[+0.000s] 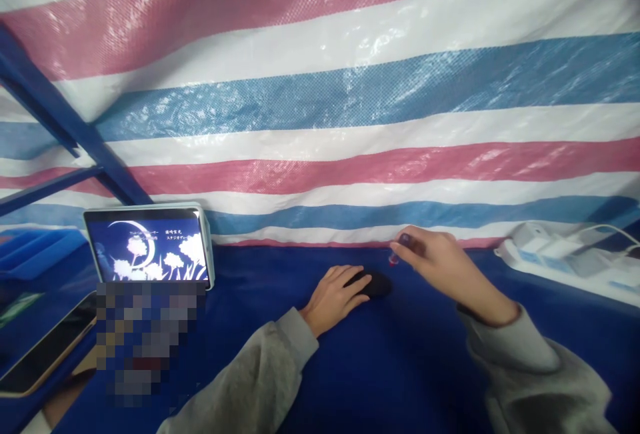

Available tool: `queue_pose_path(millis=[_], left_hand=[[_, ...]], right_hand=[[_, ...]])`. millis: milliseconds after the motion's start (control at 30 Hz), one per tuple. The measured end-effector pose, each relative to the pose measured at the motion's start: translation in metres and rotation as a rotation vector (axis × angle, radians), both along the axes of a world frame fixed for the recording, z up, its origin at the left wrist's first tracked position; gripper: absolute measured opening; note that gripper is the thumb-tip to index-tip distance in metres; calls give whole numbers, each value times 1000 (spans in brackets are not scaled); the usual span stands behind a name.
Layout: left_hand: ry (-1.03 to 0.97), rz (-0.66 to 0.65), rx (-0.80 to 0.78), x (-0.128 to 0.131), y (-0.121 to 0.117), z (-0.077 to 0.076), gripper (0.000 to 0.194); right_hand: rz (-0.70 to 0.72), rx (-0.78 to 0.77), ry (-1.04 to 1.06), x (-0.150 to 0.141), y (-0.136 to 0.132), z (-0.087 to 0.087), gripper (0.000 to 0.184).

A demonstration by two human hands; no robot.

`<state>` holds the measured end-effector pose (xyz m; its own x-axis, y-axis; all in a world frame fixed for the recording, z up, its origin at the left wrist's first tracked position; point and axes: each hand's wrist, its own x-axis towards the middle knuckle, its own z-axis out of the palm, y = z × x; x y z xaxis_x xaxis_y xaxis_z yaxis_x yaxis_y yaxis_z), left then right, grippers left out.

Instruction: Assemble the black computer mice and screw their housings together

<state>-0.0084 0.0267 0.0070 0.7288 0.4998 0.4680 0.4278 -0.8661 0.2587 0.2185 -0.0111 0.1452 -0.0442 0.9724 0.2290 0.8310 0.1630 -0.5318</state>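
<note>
A black computer mouse (379, 285) lies on the blue table surface. My left hand (334, 297) has its fingers and thumb around the mouse's left end, steadying it against the table. Above and right of the mouse, my right hand (431, 254) is closed on a small screwdriver (405, 241) with a dark handle. A reddish part of the screwdriver points down toward the table, and its fine tip is too blurred to make out. The right hand's fingers hide part of the handle. Both wrists come out of grey sleeves.
A tablet (153, 247) stands at the left, its screen lit. A phone (50, 341), a blue tray (40, 252) and a pixelated patch are nearby. Part of a person's limb shows at lower left. A white power strip (575, 264) lies right. Striped sheeting (350, 101) hangs behind.
</note>
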Motion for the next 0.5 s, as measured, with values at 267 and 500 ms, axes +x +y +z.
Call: queue_pose_path(millis=[267,500], left_hand=[[-2,11,4,0,0,0,39],[11,4,17,0,1,-2,39]], right_hand=[[24,-30,-86,-2,4,-10,26],[-90,-35,-296,-11,3,-18,14]])
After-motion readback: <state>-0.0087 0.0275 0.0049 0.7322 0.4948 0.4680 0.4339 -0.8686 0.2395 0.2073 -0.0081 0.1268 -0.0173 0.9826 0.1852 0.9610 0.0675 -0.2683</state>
